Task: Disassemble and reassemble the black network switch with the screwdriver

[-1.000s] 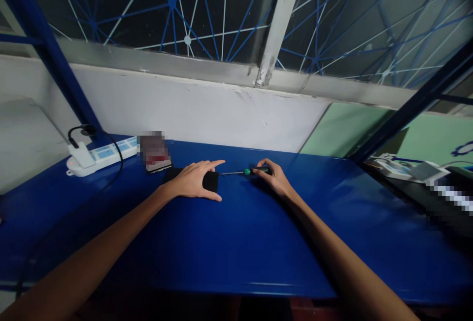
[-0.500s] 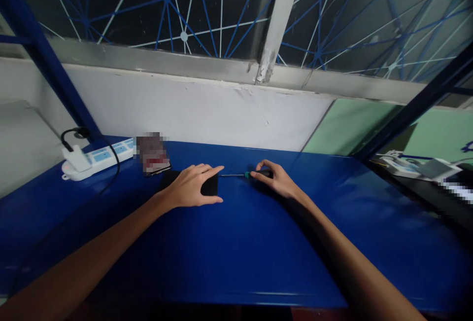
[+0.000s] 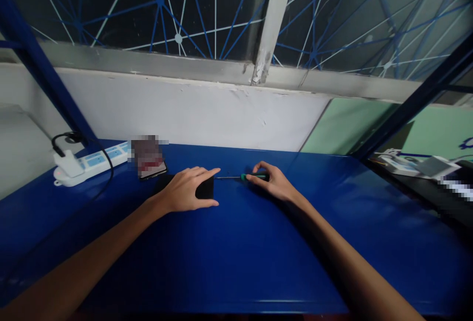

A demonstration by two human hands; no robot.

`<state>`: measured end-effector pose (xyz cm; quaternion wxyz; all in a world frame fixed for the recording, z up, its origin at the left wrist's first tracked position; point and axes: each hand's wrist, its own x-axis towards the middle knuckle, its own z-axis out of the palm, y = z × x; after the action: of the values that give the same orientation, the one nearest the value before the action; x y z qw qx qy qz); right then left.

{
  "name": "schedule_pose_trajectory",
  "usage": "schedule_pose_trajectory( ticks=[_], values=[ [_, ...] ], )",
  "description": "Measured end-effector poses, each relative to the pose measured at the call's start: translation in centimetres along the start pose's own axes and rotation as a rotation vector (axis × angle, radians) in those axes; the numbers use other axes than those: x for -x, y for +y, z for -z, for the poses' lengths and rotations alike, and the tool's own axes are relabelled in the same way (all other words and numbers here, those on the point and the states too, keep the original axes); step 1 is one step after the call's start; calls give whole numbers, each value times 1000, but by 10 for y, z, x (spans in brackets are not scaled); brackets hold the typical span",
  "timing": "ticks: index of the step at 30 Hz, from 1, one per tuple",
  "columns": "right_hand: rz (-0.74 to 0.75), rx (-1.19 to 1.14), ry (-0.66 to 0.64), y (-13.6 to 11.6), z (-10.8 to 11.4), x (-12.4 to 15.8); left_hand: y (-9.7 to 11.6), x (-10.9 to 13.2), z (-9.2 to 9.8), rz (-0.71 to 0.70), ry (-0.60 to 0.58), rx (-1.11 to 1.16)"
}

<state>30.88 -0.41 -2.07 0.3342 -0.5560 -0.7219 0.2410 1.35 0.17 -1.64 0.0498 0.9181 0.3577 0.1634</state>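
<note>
My left hand (image 3: 185, 190) lies across a flat black box-shaped object (image 3: 205, 190) on the blue table, gripping it with the thumb along the near side and the fingers over the far side. Its left part is mostly covered by the hand. A screwdriver (image 3: 243, 177) with a green and black handle lies level, its thin shaft pointing left to the object's right end. Whether the tip is in a screw is too small to tell. My right hand (image 3: 275, 180) pinches the handle between thumb and fingers, with the index finger arched above it.
Behind my left hand lies a phone-like item (image 3: 151, 160), partly blurred out. A white power strip (image 3: 92, 163) with a plugged-in black cable (image 3: 111, 163) stands at the left. White devices (image 3: 417, 165) sit at the right edge. Blue frame posts rise at both sides of the table (image 3: 236, 257).
The fingers of my right hand have shifted on the screwdriver handle, and more green shows. My left hand keeps its hold on the black object. The whole view has shifted slightly.
</note>
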Motion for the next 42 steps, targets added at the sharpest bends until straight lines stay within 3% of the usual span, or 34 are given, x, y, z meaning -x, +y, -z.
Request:
schedule_pose_trajectory(
  ticks=[5, 12, 19, 25, 34, 42],
  values=[
    [-22, -63, -11, 6, 1, -1, 0, 0, 2, -9, 3, -13],
    [-44, 157, 95, -8, -4, 4, 2, 1, 4, 30, -19, -13],
    [-30, -167, -42, 0, 0, 2, 2, 3, 5, 71, -26, 3],
    [-38, 121, 22, -11, -2, 5, 2, 4, 6, 74, -14, 22],
    [1, 30, 49, 0, -4, 3, 1, 4, 6, 69, -13, 7],
    [-39, 251, 49, -16, -5, 7, 2, 3, 4, 52, 22, -23]
  ],
)
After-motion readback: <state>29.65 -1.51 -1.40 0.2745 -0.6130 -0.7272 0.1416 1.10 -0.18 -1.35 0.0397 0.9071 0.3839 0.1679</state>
